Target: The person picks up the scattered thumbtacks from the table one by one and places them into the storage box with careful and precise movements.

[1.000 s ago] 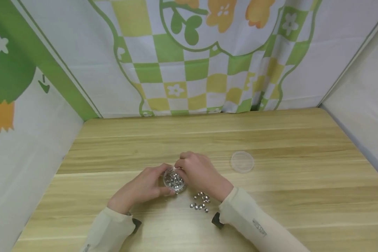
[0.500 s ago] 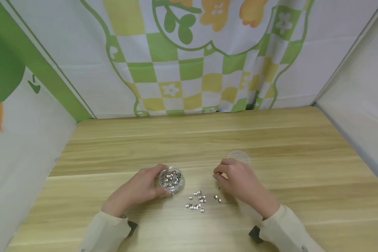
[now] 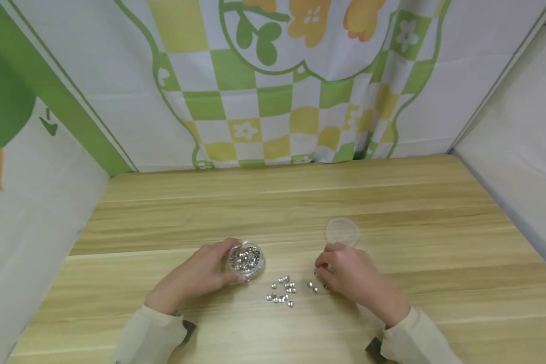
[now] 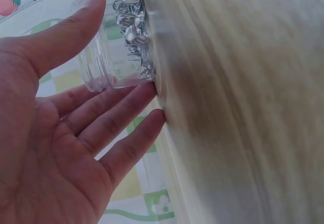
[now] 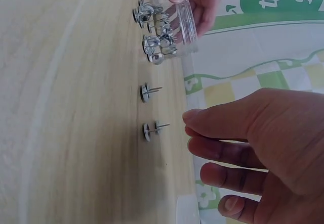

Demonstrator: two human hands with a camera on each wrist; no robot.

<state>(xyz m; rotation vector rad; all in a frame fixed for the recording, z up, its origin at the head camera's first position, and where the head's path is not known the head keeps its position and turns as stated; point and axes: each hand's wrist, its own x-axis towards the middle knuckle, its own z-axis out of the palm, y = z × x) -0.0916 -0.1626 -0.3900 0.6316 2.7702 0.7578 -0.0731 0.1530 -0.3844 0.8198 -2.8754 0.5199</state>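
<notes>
My left hand (image 3: pixel 200 278) grips a clear round jar (image 3: pixel 245 259) of silver tacks at its sides; in the left wrist view the thumb and fingers of this hand (image 4: pixel 66 128) lie around the jar (image 4: pixel 109 57). My right hand (image 3: pixel 355 275) hovers low beside a few tacks (image 3: pixel 310 284). In the right wrist view, its thumb and index fingertips (image 5: pixel 191 120) are close together with no tack visible between them, the other fingers loosely bent. Tacks (image 5: pixel 147 131) stand point-up on the tabletop, beside the fingertips.
A clear round lid (image 3: pixel 343 231) lies just beyond my right hand. A loose cluster of tacks (image 3: pixel 281 299) is spread between the hands on the wooden table (image 3: pixel 255 202). A patterned curtain (image 3: pixel 273 101) hangs along the back edge.
My right hand has moved from the jar to the right, then slightly nearer me. More tacks lie separately near it. My left hand still holds the jar.
</notes>
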